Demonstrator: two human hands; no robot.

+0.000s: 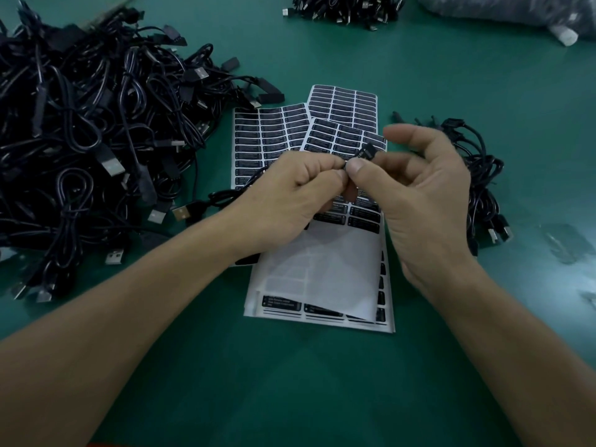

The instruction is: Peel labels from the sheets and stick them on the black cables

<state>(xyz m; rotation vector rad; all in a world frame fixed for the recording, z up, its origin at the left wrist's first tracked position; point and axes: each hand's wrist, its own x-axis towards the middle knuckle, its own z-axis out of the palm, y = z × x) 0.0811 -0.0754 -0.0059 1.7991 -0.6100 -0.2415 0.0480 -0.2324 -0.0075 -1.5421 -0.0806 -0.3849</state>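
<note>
My left hand (290,195) and my right hand (416,195) meet above the label sheets, fingertips pinched together on one black cable (225,196). The cable's black connector end (367,151) sticks up between the hands, and its USB plug (182,213) trails to the left on the table. A label seems to be pressed around the cable under the fingertips, mostly hidden. Below the hands lies a mostly peeled white sheet (325,269) with a few black labels left. Fuller label sheets (267,133) lie fanned out behind.
A big tangled pile of black cables (80,130) fills the left side of the green table (290,382). A smaller bunch of cables (483,188) lies to the right. Another cable heap (345,8) and a grey plastic bag (516,11) sit at the far edge.
</note>
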